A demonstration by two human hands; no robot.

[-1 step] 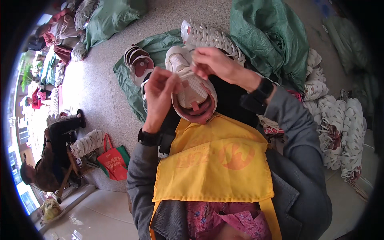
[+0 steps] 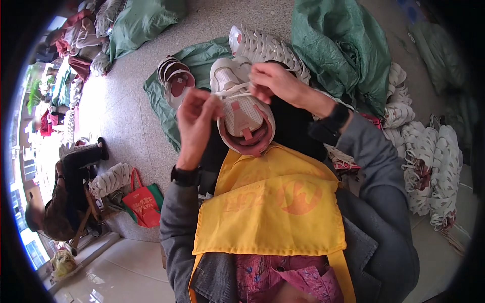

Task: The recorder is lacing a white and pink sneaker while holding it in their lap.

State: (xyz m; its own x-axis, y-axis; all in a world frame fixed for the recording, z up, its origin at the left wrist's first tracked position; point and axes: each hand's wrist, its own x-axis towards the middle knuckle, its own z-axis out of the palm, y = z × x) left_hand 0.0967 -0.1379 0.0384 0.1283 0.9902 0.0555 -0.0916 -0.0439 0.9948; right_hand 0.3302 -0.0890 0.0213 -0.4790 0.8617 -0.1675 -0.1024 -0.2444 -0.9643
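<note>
Over white shoe (image 2: 243, 120), both hands (image 2: 194, 126) (image 2: 282, 85) hold lace (image 2: 233, 91).

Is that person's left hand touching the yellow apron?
Apart. The head view shows dark cloth in the gap between the left hand and the yellow apron.

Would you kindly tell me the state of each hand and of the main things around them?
Left hand: fingers pinched at the lace
Right hand: fingers curled in on the lace
White lace: drawn across the shoe, between the hands
Shoe: heel toward the person, untied
Row of white shoes: packed closely together
Green sack: crumpled
Green sheet: spread on the floor, creased
Yellow apron: worn, wrinkled
</note>
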